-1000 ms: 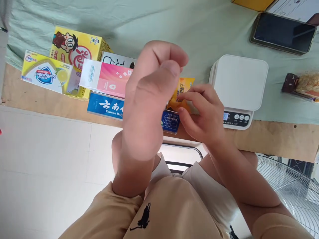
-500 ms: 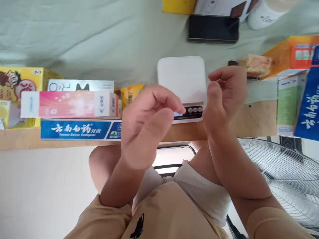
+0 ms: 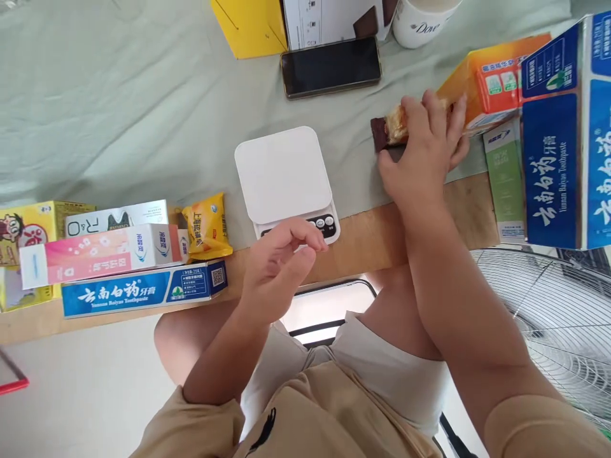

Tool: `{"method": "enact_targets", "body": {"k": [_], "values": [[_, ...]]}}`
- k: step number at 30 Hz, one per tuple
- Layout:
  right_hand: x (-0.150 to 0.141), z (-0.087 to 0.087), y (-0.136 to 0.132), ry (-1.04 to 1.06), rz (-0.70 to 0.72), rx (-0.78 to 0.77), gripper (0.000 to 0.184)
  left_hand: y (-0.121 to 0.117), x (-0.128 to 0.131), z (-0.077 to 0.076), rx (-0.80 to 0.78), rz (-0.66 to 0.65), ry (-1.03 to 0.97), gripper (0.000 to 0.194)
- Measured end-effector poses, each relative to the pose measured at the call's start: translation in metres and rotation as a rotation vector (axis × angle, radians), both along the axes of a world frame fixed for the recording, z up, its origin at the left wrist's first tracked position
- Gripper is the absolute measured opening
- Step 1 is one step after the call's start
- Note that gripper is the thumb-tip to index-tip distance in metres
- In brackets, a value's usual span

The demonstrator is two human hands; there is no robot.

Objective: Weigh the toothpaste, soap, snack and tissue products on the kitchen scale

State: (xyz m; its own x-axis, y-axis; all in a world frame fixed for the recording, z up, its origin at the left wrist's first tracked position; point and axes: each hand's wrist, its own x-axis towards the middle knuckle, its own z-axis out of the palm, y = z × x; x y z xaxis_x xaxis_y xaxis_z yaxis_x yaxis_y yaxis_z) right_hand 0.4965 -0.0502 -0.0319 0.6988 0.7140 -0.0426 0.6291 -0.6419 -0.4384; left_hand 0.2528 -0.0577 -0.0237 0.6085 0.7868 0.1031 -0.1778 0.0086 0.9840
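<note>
My right hand [image 3: 422, 149] reaches over a wrapped snack [image 3: 397, 124] with a pale, crumb-patterned wrapper. Its thumb is at the near side and its fingers bend over the far side; they hide most of the snack. A dark brown piece [image 3: 379, 134] sticks out at its left end. Just in front of the white kitchen scale [image 3: 285, 173] hovers my left hand [image 3: 281, 270], loosely curled, thumb near the fingertips and nothing held. It covers part of the scale's button panel. The scale's white platform carries no object.
At left lie a yellow snack packet [image 3: 208, 226], a pink box [image 3: 100, 256], a blue toothpaste box [image 3: 138, 291] and other cartons. Farther back are a black phone [image 3: 331, 67] and a Dove container [image 3: 420, 24]. Orange [image 3: 496, 79], green [image 3: 505, 181] and blue cartons [image 3: 551, 172] stand at right.
My right hand has moved from beside the scale to the wrapped snack and now closes over it. My left hand stays curled near the scale. The camera view has shifted right and tilted.
</note>
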Motion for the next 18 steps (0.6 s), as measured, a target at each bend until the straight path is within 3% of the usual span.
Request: {"method": "enact_targets", "body": {"k": [8, 13, 16, 18], "values": [[-0.002, -0.006, -0.006, -0.06, 0.015, -0.011, 0.079, 0.0, -0.011, -0.006, -0.081, 0.018, 0.037, 0.014], [-0.005, -0.028, -0.013, -0.195, 0.189, 0.323, 0.071, 0.003, -0.014, -0.003, -0.1, 0.062, 0.037, 0.014], [-0.025, -0.031, -0.015, -0.246, 0.389, 0.577, 0.065, 0.007, -0.013, -0.003, -0.014, 0.14, 0.039, 0.015], [-0.045, -0.027, -0.014, -0.248, 0.512, 0.659, 0.059, 0.01, -0.014, -0.007, 0.079, 0.259, 0.057, 0.019]]}}
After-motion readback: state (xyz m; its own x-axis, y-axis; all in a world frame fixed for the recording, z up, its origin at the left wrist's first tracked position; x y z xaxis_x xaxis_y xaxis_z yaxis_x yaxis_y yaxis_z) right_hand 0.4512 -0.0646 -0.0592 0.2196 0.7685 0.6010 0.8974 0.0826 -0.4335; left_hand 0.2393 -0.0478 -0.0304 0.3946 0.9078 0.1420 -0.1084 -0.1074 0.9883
